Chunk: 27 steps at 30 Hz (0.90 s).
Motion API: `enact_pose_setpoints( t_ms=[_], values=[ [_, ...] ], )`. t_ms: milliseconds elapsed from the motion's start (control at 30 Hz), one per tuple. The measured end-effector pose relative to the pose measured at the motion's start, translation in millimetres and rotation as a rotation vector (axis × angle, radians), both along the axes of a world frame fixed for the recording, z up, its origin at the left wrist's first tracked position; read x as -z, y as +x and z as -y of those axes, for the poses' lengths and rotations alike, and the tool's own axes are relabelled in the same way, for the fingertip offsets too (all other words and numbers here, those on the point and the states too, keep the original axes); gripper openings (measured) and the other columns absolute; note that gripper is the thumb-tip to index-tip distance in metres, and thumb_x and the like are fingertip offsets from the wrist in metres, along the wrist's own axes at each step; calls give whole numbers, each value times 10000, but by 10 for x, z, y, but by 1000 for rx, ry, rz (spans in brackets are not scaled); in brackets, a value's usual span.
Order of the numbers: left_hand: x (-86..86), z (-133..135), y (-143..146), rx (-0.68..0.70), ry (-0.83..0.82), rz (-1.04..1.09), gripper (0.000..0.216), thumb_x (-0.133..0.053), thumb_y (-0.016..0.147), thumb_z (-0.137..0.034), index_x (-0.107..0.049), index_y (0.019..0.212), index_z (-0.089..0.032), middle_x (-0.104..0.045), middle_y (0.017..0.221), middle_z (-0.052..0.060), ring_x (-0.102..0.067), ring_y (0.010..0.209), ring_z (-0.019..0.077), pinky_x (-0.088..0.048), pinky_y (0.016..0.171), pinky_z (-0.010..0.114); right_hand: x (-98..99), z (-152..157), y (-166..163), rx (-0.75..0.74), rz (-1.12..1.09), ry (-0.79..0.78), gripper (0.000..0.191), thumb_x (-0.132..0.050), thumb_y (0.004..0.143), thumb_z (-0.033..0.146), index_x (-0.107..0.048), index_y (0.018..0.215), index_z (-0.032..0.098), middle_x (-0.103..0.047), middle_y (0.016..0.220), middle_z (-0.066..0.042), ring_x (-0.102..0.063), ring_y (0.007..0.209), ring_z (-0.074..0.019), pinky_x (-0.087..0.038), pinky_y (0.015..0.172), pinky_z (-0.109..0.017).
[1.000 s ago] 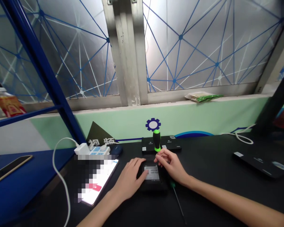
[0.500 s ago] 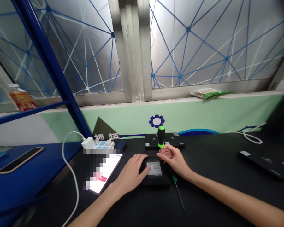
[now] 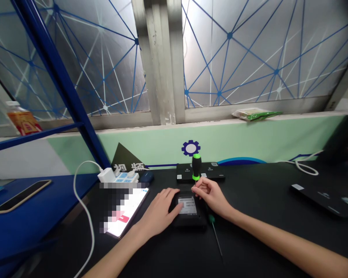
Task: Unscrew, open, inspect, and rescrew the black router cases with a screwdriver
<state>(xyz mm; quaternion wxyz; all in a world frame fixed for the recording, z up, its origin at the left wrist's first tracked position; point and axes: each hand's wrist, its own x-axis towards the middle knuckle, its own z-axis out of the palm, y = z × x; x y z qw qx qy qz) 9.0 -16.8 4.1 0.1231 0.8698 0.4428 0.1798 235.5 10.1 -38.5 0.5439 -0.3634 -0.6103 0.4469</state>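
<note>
The two hands are apart over one black device (image 3: 189,221) on the desk (image 3: 258,200). The left hand (image 3: 162,211) lies along its left side, thumb spread away from the fingers and resting by the white label (image 3: 188,206). The right hand (image 3: 214,196) has its fingertips pinched at the shaft of an upright screwdriver (image 3: 196,166), black and bright green, at the device's far edge. Just right of the device lies a green-handled screwdriver (image 3: 212,219); a lit phone (image 3: 124,219) sits left.
</note>
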Motion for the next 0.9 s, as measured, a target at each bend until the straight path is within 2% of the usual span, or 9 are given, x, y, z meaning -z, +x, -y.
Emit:
enact_pose_setpoints(
  t_ms=[267, 467, 667, 800, 900],
  values=[
    [0, 1, 4, 4, 13, -6, 409, -381, 1028, -466, -502, 1352, -247, -598, 1280, 81, -555, 1180, 268, -440, 1003, 425, -30, 34, -1, -43, 59, 63, 313, -637, 892, 492, -542, 834, 200, -666, 804, -30, -616, 658, -151, -514, 666, -297],
    [34, -11, 0, -14, 32, -13, 421, -373, 1027, -485, -503, 1356, -256, -600, 1279, 83, -552, 1176, 281, -437, 990, 447, -57, 75, -7, -4, 127, 108, 290, -583, 933, 477, -564, 867, 195, -673, 807, -37, -615, 640, -150, -509, 657, -292],
    [22, -1, -5, -19, 21, -16, 416, -387, 1023, -486, -499, 1357, -265, -602, 1272, 73, -556, 1176, 275, -442, 990, 441, -57, 59, -18, 64, 123, 122, 300, -671, 868, 482, -602, 838, 192, -610, 736, -6, -538, 590, -135, -475, 599, -276],
    [25, -4, -7, -19, 22, -15, 423, -373, 1026, -490, -498, 1362, -264, -597, 1284, 82, -548, 1185, 283, -428, 1005, 459, -58, 54, -11, 103, 70, 85, 357, -753, 782, 514, -598, 822, 195, -578, 669, 15, -538, 591, -142, -467, 577, -272],
    [32, -9, -7, -17, 19, -12, 428, -374, 1025, -495, -496, 1363, -263, -595, 1283, 84, -548, 1183, 284, -427, 1005, 464, -56, 51, -4, 115, 44, 63, 373, -764, 766, 521, -583, 788, 197, -592, 669, 11, -545, 592, -142, -461, 572, -271]
  ],
)
